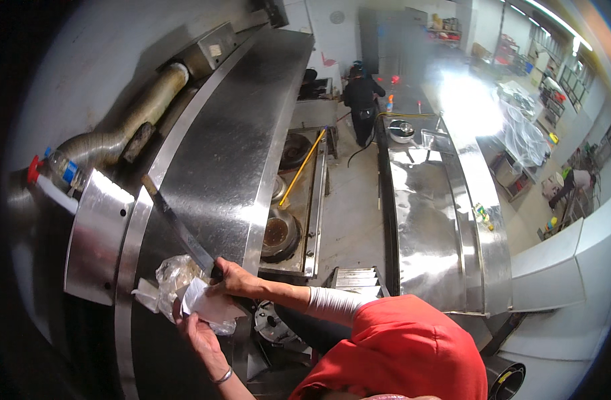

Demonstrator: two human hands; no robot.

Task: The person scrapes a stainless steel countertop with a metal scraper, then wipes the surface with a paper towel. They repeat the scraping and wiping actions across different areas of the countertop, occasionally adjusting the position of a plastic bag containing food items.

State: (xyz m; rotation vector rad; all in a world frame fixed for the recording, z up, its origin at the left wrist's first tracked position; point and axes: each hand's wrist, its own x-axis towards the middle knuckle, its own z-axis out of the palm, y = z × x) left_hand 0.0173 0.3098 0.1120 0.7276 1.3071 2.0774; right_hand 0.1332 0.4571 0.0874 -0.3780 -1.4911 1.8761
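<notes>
My right hand (235, 278) pinches the upper edge of a white sheet of paper (195, 296). My left hand (201, 337), with a metal bangle on the wrist, grips the lower side of the same sheet. Behind the paper a crumpled clear plastic bag (178, 272) rests on top of the dark metal range hood (215, 115). From beside my right hand a long flat metal blade (183, 235) slants up and left to a brown tip. Whether that hand also holds the blade I cannot tell.
A spray bottle (68, 170) stands behind a steel box (100, 235) on the left. Below the hood are wok burners (279, 232) and a yellow pole (303, 167). A stepladder (355, 279) stands in the aisle. A person in black (361, 100) is at the far end, near a steel counter (425, 225).
</notes>
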